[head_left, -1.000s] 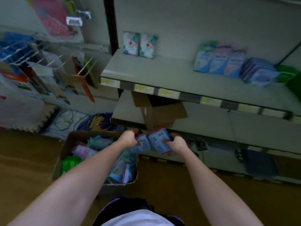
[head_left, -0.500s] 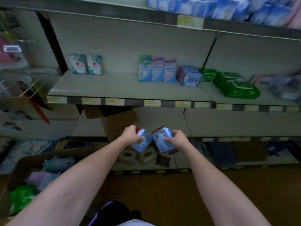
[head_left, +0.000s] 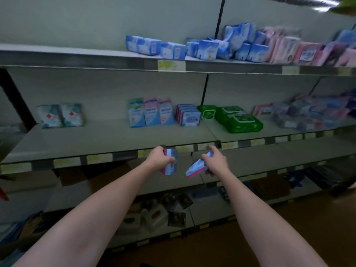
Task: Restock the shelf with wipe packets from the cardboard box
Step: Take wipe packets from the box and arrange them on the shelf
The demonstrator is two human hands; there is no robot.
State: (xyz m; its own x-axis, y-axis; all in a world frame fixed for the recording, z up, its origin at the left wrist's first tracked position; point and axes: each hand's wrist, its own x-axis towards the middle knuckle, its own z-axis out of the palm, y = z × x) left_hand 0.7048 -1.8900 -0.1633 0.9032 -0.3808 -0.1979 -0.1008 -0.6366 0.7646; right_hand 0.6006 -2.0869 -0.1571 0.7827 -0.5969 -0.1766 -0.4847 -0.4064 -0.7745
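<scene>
Hands raised before the middle shelf point(head_left: 115, 139), each holding one blue wipe packet with a pink edge. Left hand point(head_left: 159, 159): fingers curled round the left packet point(head_left: 170, 162), held nearly upright. Right hand point(head_left: 215, 160): fingers curled round the right packet point(head_left: 196, 167), tilted with its pink edge low. The two packets are near each other but apart, just below the shelf's front edge. On the shelf stand matching packets point(head_left: 187, 116) in a row, beside green packs point(head_left: 238, 119). Upper shelf point(head_left: 77, 56) carries blue and pink packs.
</scene>
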